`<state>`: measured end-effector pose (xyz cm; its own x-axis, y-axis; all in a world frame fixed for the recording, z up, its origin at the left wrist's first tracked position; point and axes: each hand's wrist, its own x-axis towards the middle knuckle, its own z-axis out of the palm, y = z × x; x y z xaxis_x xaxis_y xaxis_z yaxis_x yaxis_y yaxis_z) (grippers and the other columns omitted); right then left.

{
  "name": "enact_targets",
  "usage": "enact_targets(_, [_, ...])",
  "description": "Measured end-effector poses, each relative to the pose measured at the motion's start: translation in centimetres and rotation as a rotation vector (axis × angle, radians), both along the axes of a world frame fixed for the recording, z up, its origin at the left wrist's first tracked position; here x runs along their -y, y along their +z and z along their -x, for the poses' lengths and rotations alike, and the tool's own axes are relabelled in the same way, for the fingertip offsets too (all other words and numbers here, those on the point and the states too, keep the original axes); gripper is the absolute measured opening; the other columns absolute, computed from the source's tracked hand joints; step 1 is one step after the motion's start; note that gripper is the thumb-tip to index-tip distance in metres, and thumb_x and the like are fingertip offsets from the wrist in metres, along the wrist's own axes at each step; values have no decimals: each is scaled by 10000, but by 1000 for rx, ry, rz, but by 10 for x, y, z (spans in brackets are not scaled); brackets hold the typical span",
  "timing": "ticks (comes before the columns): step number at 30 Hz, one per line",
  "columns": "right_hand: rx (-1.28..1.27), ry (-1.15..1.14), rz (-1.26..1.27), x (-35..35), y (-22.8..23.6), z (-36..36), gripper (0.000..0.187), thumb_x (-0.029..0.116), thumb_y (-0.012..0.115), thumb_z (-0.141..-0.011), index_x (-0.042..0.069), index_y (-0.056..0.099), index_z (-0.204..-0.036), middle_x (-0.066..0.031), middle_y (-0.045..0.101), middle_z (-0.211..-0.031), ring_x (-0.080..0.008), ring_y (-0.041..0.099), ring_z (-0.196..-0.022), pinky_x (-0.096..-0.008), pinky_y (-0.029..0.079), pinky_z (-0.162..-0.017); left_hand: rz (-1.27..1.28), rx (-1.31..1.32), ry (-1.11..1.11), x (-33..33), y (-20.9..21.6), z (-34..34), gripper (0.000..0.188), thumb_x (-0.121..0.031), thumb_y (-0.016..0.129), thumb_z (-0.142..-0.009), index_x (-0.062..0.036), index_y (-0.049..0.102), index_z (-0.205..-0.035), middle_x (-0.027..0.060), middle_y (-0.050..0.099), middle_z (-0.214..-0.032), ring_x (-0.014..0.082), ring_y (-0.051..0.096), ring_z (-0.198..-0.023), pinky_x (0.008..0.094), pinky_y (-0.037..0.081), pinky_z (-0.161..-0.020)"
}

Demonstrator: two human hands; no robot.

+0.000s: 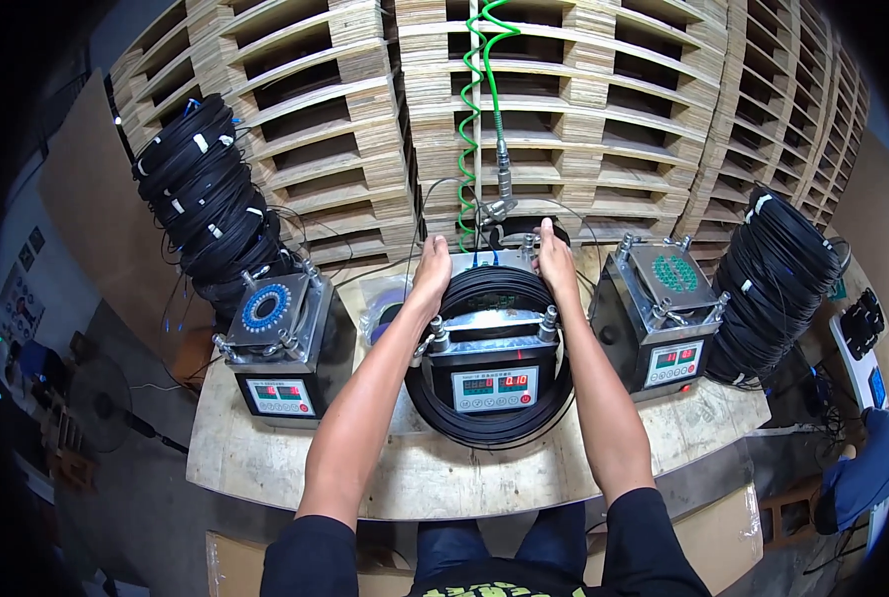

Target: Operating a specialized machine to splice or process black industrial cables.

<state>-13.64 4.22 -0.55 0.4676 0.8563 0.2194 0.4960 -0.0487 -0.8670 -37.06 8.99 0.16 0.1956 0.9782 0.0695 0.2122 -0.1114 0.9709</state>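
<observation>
A thick coil of black cable (pixel 489 430) encircles the middle boxy machine (pixel 494 353), which has a small lit display panel and metal posts on top. My left hand (pixel 434 267) is at the far left edge of the coil, fingers pointing away from me. Opposite it, my right hand (pixel 554 261) is by the far right edge, its thumb raised and its fingers stretched out. The two palms face each other; some fingers are partly hidden. Beyond the coil, between my hands, two blue-ended leads (pixel 494 258) show near a light surface.
Similar machines stand left (pixel 277 338), with a blue ring on top, and right (pixel 668 318), with green pieces. Tall stacks of black cable coils rise at the left (pixel 201 199) and right (pixel 775 289). A green spiral air hose (pixel 496 99) hangs before wooden pallets (pixel 604 109).
</observation>
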Motion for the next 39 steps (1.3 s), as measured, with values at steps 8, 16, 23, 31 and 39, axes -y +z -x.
enact_targets(8, [146,-10,-2,8,8,12,735,653,195,-1002,115,618,-1270,-232,648,-1220,-484,553,-1180,-532,424,-1020,70,-143,159,13,8,-10,754,-561,316,-1024,-68,158,-1572,323,457,-1445,452,432,-1364,464,341,-1123])
enact_targets(16, [78,62,-78,7,8,10,733,599,269,-1032,-20,617,-1215,-314,632,-1169,-472,567,-1168,-469,434,-1003,-5,-210,183,15,13,-11,792,-572,357,-1007,-83,117,-1581,344,488,-1403,473,463,-1330,482,357,-1108])
enact_targets(23, [66,-31,7,9,2,7,645,591,259,-1022,72,591,-1212,-297,625,-1194,-516,551,-1147,-569,427,-972,-50,-253,163,10,5,-13,773,-563,348,-1014,-45,182,-1563,345,471,-1418,467,440,-1352,480,340,-1129])
enact_targets(31, [62,13,24,8,4,8,654,596,254,-1021,93,505,-1354,-262,613,-1272,-512,540,-1190,-537,427,-1014,70,-253,273,20,14,-7,828,-618,298,-1002,-10,199,-1555,339,438,-1449,459,422,-1367,470,332,-1137])
enact_targets(39, [-142,76,11,-3,-7,8,694,586,216,-1033,70,455,-1431,-252,577,-1342,-489,510,-1248,-499,400,-1051,-67,-191,340,21,14,4,850,-644,300,-995,10,266,-1536,319,422,-1473,426,387,-1402,438,303,-1162])
